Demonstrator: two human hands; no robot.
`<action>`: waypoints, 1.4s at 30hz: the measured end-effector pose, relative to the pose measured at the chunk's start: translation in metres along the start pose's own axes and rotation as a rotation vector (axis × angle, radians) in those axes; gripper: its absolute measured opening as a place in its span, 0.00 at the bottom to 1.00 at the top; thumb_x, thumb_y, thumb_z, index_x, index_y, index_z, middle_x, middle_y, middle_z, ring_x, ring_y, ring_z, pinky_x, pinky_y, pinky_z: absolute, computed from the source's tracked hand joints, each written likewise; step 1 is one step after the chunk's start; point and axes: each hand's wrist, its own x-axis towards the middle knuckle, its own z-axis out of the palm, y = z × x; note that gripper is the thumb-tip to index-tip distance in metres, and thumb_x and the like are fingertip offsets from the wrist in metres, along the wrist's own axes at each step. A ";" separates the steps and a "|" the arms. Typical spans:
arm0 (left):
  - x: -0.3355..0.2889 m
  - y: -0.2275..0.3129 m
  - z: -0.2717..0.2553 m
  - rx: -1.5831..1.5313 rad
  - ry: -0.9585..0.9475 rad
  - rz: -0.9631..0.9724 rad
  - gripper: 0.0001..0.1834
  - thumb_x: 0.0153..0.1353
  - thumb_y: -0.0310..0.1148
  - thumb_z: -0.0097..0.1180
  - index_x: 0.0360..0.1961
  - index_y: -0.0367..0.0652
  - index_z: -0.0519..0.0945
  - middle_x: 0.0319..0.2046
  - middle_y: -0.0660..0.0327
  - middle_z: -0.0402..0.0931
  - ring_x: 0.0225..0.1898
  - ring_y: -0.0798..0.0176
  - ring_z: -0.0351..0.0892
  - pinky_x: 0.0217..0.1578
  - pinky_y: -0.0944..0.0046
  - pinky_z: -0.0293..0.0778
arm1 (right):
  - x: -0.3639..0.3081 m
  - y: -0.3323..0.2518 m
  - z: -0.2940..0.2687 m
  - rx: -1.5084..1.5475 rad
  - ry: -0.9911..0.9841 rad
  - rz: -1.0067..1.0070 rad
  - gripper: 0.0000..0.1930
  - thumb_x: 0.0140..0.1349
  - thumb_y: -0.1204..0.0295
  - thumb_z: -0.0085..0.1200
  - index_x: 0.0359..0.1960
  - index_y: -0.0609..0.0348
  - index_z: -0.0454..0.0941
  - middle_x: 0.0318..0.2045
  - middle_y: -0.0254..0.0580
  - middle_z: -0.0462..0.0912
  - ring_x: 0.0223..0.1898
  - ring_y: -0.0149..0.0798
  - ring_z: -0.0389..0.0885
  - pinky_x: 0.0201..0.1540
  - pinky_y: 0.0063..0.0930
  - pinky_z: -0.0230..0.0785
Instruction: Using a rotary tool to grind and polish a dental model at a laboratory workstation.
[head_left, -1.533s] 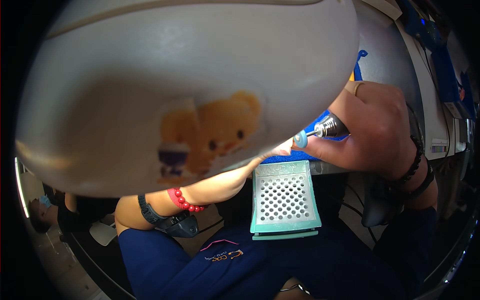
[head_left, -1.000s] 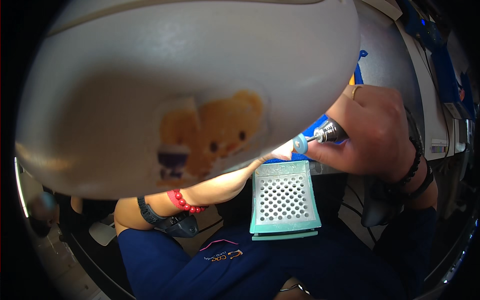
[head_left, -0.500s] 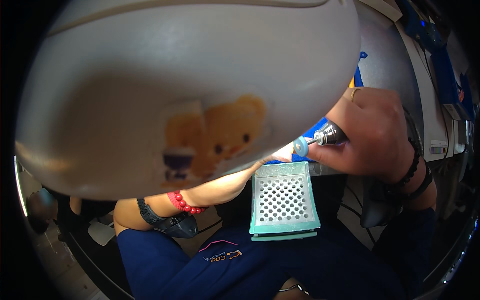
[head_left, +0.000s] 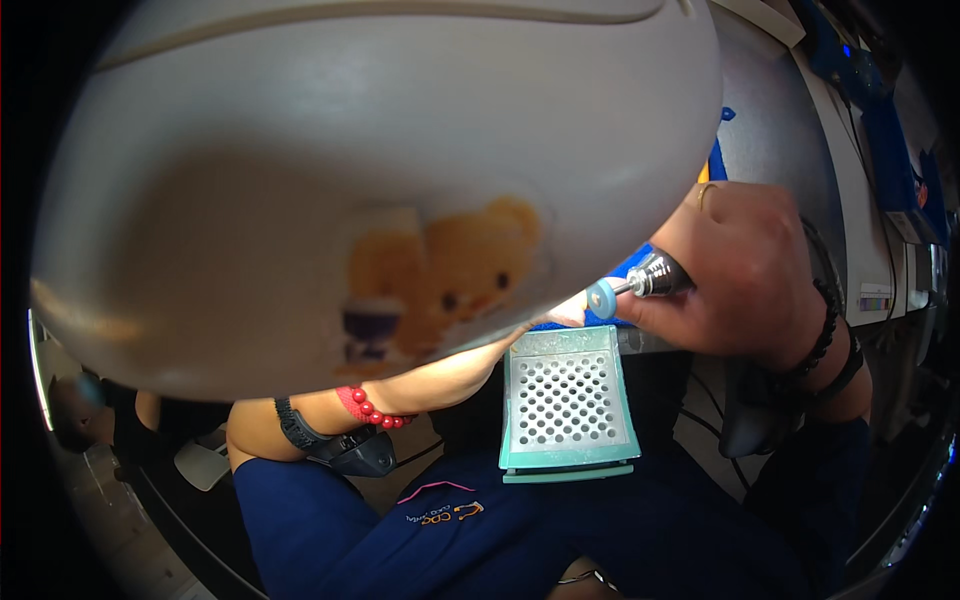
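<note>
Here, the right fingers hold 1 blue-tipped rotary tool.

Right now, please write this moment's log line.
right hand: holds rotary tool with blue disc; left hand: partly hidden by white housing; perforated tray: nearer body

Bright light strikes your left hand and the grate, below a pale cover dulled by a broad shadow. Its sticker looks soft; your fisheye view bends toward black edges.
</note>
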 end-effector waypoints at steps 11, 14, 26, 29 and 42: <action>-0.001 -0.003 0.001 -0.031 0.015 -0.011 0.03 0.50 0.19 0.56 0.27 0.30 0.80 0.25 0.55 0.78 0.26 0.67 0.73 0.28 0.70 0.70 | 0.001 -0.003 -0.001 -0.014 -0.032 0.027 0.18 0.29 0.65 0.67 0.24 0.55 0.76 0.18 0.33 0.72 0.20 0.36 0.71 0.24 0.32 0.62; -0.005 -0.005 0.003 -0.011 0.044 -0.022 0.03 0.49 0.19 0.56 0.27 0.30 0.80 0.25 0.55 0.77 0.26 0.67 0.73 0.28 0.70 0.70 | 0.000 -0.002 0.001 0.016 0.004 0.008 0.18 0.29 0.64 0.67 0.24 0.55 0.76 0.18 0.33 0.72 0.20 0.36 0.71 0.24 0.32 0.62; -0.002 0.000 0.001 -0.013 0.030 -0.119 0.03 0.51 0.19 0.55 0.28 0.30 0.79 0.22 0.59 0.74 0.19 0.73 0.68 0.20 0.74 0.64 | 0.001 0.003 0.001 -0.009 -0.002 -0.001 0.20 0.31 0.65 0.67 0.28 0.59 0.77 0.15 0.34 0.70 0.16 0.36 0.70 0.20 0.31 0.61; -0.001 0.002 -0.001 -0.069 0.014 -0.165 0.03 0.52 0.20 0.55 0.29 0.30 0.79 0.22 0.59 0.74 0.18 0.74 0.66 0.19 0.75 0.62 | 0.003 0.001 0.001 -0.019 0.072 0.026 0.20 0.32 0.65 0.65 0.29 0.60 0.77 0.13 0.35 0.68 0.14 0.36 0.68 0.18 0.30 0.60; 0.000 -0.001 -0.008 -0.189 -0.003 -0.377 0.05 0.54 0.22 0.54 0.30 0.30 0.79 0.23 0.60 0.73 0.16 0.75 0.64 0.17 0.76 0.60 | 0.005 0.001 0.002 -0.037 0.080 0.047 0.18 0.35 0.66 0.64 0.29 0.60 0.77 0.13 0.35 0.68 0.15 0.37 0.69 0.18 0.31 0.61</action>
